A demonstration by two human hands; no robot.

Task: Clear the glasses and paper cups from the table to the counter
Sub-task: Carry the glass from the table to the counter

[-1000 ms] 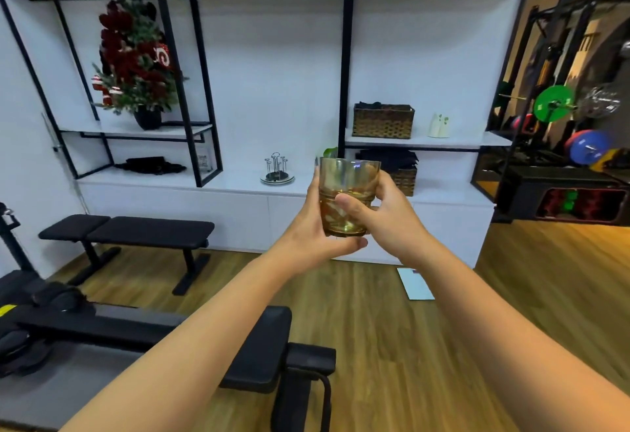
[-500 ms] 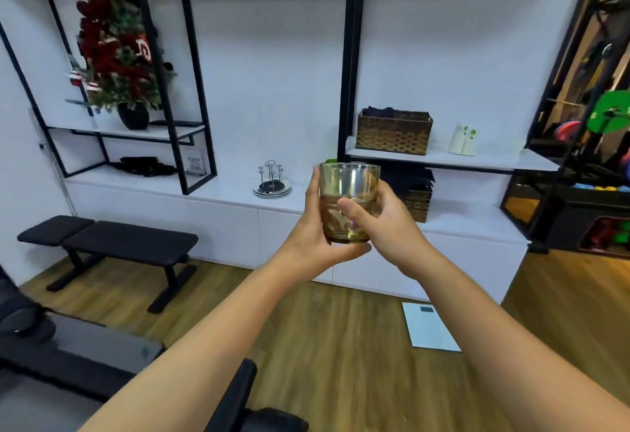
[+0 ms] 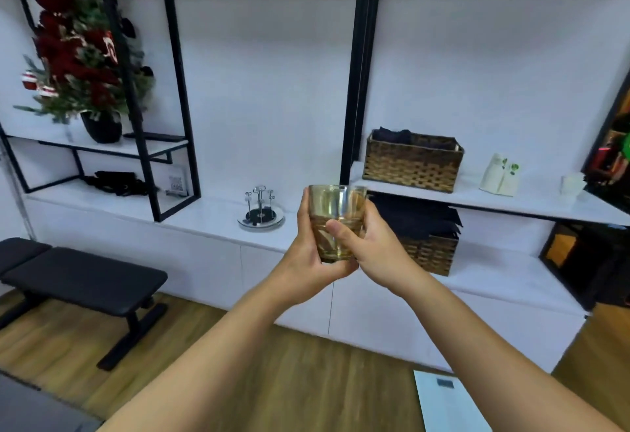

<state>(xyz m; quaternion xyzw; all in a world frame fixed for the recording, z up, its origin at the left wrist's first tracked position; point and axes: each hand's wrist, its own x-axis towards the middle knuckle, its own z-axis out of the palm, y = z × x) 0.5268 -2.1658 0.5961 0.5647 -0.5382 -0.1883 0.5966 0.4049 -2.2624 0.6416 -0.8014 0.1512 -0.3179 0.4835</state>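
An amber-tinted drinking glass (image 3: 335, 213) is held upright at chest height in front of me. My left hand (image 3: 306, 254) wraps its left side and base, and my right hand (image 3: 371, 247) grips its right side with the thumb across the front. Behind the glass runs the long white counter (image 3: 211, 216) along the wall. A round metal glass holder with upright prongs (image 3: 261, 213) stands on the counter just left of the glass. No table or paper cups are in view.
A black bench (image 3: 78, 278) stands on the wooden floor at the left. Wicker baskets (image 3: 412, 162) sit on the shelf and counter at the right. A potted red-flowered tree (image 3: 81, 56) is on the upper left shelf. A white scale (image 3: 450, 401) lies on the floor.
The view has advanced toward the counter, which now looks larger and nearer. The black equipment at lower left has dropped out of view. Both hands keep the same grip on the glass.
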